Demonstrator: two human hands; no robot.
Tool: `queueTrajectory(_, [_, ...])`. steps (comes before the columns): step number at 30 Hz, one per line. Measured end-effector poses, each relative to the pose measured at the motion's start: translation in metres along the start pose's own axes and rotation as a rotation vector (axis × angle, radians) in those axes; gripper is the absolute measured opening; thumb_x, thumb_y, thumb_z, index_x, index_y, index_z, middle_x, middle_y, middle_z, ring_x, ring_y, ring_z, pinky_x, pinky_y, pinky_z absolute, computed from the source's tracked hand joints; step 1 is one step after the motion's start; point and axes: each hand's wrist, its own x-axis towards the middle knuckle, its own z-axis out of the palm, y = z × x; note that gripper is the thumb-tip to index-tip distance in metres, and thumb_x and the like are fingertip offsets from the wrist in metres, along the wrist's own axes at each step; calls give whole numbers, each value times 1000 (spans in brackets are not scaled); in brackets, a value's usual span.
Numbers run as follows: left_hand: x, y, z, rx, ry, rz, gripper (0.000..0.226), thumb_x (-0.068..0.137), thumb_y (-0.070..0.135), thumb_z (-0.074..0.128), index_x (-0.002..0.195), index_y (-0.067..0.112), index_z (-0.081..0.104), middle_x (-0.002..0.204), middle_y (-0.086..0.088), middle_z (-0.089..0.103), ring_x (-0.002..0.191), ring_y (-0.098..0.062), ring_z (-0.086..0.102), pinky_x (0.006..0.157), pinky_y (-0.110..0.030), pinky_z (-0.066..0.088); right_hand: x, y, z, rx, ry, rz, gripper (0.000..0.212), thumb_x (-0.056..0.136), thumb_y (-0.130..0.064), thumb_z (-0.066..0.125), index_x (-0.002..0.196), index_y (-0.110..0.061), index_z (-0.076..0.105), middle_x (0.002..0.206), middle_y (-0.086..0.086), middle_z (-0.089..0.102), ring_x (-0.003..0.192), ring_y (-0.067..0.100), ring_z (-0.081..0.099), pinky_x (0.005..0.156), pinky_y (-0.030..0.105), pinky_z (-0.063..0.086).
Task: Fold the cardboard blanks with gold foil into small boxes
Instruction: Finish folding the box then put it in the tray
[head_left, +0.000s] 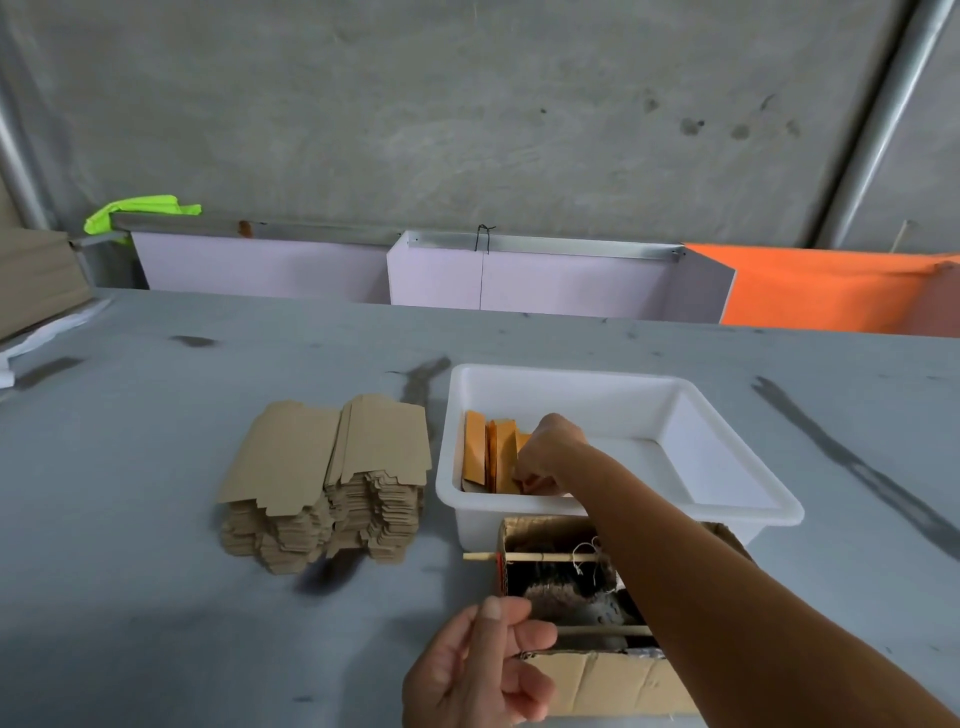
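Observation:
Two tall stacks of flat brown cardboard blanks (332, 478) stand on the grey table, left of centre. A white plastic tray (727, 457) sits to their right and holds a few folded gold-orange boxes (488, 452) upright in its near left corner. My right hand (545, 454) reaches into that corner, and its curled fingers grip a folded box at the end of the row. My left hand (483, 665) hovers near the bottom edge, palm up, fingers loosely curled, holding nothing.
An open corrugated carton (587, 670) with two wooden sticks across its top stands in front of the tray, under my right forearm. Lilac panels (519, 280) and an orange sheet (821, 291) line the table's far edge. Flat board stock (31, 280) lies at far left.

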Motion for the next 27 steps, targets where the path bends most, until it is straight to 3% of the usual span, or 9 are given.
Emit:
queueTrajectory(3, [1,-2,0,-2,-3,8,30,90,12,52,69,1,69,66,-26,67,33,-25,52,32,-20,38,-5,2,-7,-19,-25,-42,17,83,-13,68,74,-8,54,77,8,62,66,19,62,62,27,57])
queueTrajectory(7, [2,-3,0,9,12,22,29,90,12,52,69,1,69,66,-25,67,33,-25,52,31,-22,38,-28,1,-14,-241,-283,-172,15,94,-22,55,91,-7,59,83,3,54,67,12,46,60,20,37])
queueTrajectory(10, [2,-4,0,28,16,23,27,91,12,51,74,-1,68,66,-24,68,33,-24,52,31,-23,39,-29,2,-12,-247,-346,-235,17,95,-21,51,81,-13,57,82,0,52,69,9,44,58,20,32])
queueTrajectory(14, [1,-5,1,41,22,28,27,92,12,51,76,-1,68,67,-24,68,34,-24,52,32,-23,39,-27,2,-15,-42,-344,-177,25,90,-15,61,112,-3,66,108,10,66,85,16,56,76,27,45])
queueTrajectory(18, [0,-4,2,23,31,27,27,92,11,51,76,-2,67,66,-24,68,33,-24,52,31,-23,39,-26,14,-32,31,-296,-131,24,89,-7,61,111,2,64,100,13,66,83,22,62,77,31,52])
queueTrajectory(20, [-1,-5,2,17,26,28,26,92,11,50,76,-2,67,65,-24,68,33,-23,52,31,-23,39,-22,28,-49,60,-194,-124,25,86,-1,62,110,7,63,104,18,69,87,26,68,78,34,56])
queueTrajectory(22, [-1,-4,2,14,19,32,27,92,10,49,76,-3,67,65,-25,67,33,-24,51,31,-22,38,-19,44,-65,-71,-111,-132,29,83,-3,66,111,4,65,112,18,68,101,29,67,87,36,55])
queueTrajectory(24, [0,-4,2,13,19,40,27,92,10,49,76,-3,67,65,-25,67,32,-24,51,30,-22,37,-19,58,-72,-242,-138,-120,35,83,-3,66,118,-5,64,122,12,64,113,27,61,94,33,50])
queueTrajectory(27, [-1,-5,2,15,22,51,27,92,9,49,76,-3,67,65,-25,67,32,-25,51,30,-21,36,-17,71,-62,-445,-187,-151,36,91,-4,52,126,-9,60,133,6,56,120,21,53,99,27,44])
